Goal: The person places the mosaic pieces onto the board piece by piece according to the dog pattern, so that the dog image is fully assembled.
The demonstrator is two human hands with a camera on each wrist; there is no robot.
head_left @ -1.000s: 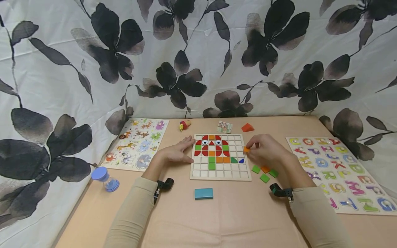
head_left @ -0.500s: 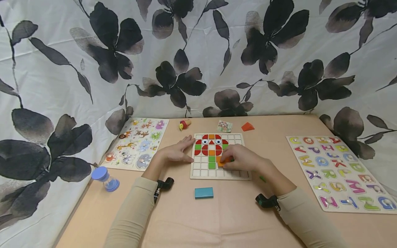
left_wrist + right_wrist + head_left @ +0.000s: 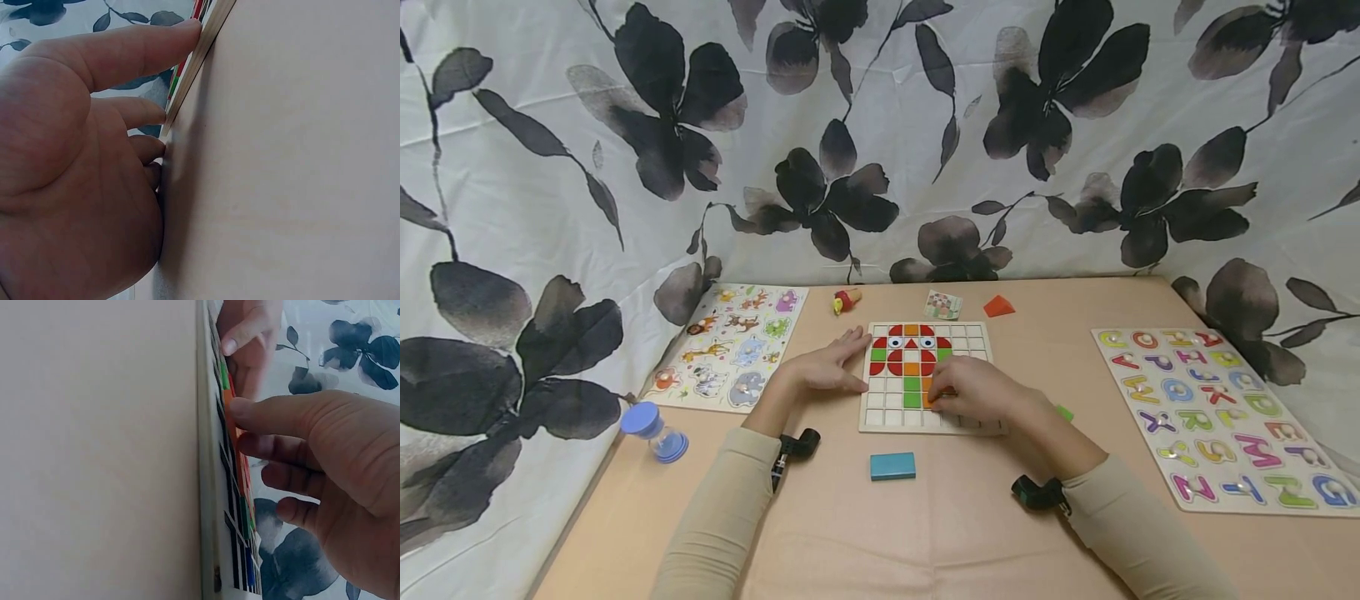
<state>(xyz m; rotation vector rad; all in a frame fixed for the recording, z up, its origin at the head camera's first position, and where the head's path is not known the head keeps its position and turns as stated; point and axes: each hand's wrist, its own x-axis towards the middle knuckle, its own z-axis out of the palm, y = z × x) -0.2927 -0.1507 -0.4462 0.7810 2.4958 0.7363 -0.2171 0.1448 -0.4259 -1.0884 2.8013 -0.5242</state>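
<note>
A white grid board [image 3: 880,418] lies mid-table, bearing red, green and orange pieces and two eye pieces. My left hand [image 3: 831,367] rests at its left edge with fingers extended; in the left wrist view, the thumb [image 3: 144,50] touches the board's rim. Over the board's lower right part, my right hand [image 3: 977,389] pinches an orange square tile [image 3: 927,398] beside the green tiles [image 3: 912,393]. In the right wrist view, thumb and index finger meet at the orange surface [image 3: 232,436]; whether the tile is fully seated cannot be told. This hand hides nearby cells.
An animal puzzle board [image 3: 730,350] lies left, a letter puzzle board [image 3: 1217,417] right. A blue sand timer [image 3: 655,432] stands front left, and a teal block [image 3: 892,467] lies before the grid. Behind it are a pattern card [image 3: 943,306], an orange-red triangular piece [image 3: 998,307] and a small red-yellow toy [image 3: 846,301].
My right hand has carried an orange tile leftward from the board's right side onto the grid, then shifted slightly down at the green tiles. The left hand has stayed still.
</note>
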